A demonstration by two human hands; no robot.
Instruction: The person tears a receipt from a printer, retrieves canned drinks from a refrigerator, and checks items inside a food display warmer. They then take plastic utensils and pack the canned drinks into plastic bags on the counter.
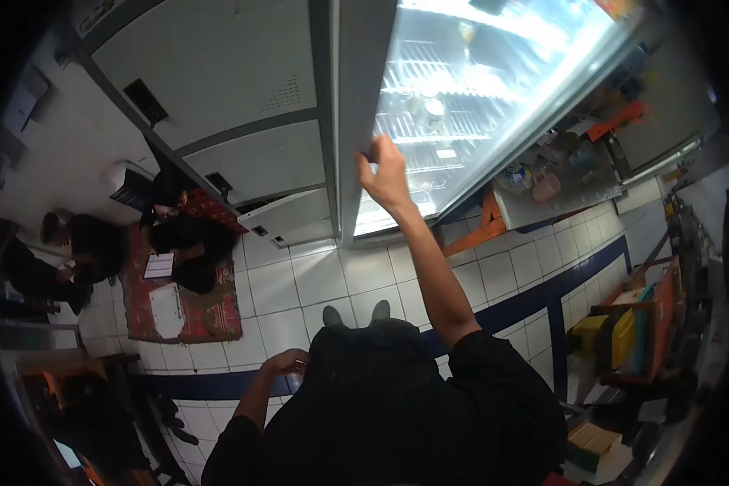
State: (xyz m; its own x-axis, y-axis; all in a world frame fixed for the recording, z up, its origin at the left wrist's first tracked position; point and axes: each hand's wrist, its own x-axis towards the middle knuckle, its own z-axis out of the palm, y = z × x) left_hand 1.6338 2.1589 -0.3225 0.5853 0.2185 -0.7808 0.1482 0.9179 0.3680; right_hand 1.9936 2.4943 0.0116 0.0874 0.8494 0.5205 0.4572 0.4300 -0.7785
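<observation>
My right hand point(386, 174) reaches forward and up, its fingers curled round the edge of a glass-fronted refrigerator door point(358, 97). Behind the glass, the lit refrigerator point(454, 89) has wire shelves, with a pale container point(433, 113) and a few small items on them. Glare hides much of the inside. My left hand point(286, 362) hangs low beside my hip with its fingers bent inward. A pale, blurry patch shows just below those fingers, and I cannot make out what it is.
Grey metal lockers point(219, 73) stand left of the refrigerator, one low locker door point(287, 215) ajar. People sit around a red patterned rug point(219, 324) with papers. A cluttered metal counter point(555, 186) stands right; a wooden shelf point(660, 324) holds a yellow box point(620, 340).
</observation>
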